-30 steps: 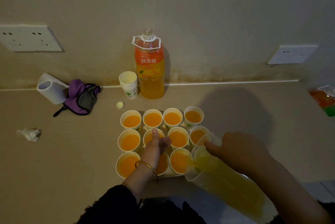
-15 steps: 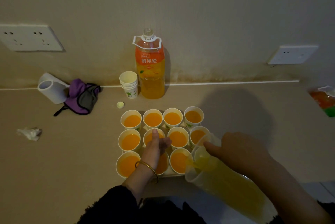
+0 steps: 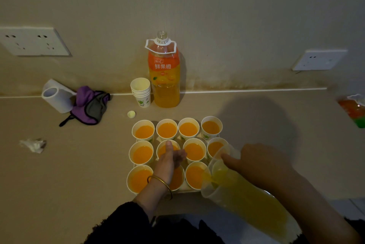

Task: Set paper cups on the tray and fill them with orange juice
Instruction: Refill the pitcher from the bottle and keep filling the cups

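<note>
Eleven cups [image 3: 142, 132]; left hand [image 3: 167, 161] masks one cup [image 3: 174, 145]; tray [image 3: 190, 190] barely visible.

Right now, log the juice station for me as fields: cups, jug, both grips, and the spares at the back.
filled cups: eleven visible on the tray, all holding orange juice
now filling: front-row cup under the spout
jug: clear, tilted, partly full
right grip: holds the jug
left grip: over the second middle-row cup, thumb across its rim; hold unclear
spares: stack of empty cups beside the open bottle; cap on the counter
</note>
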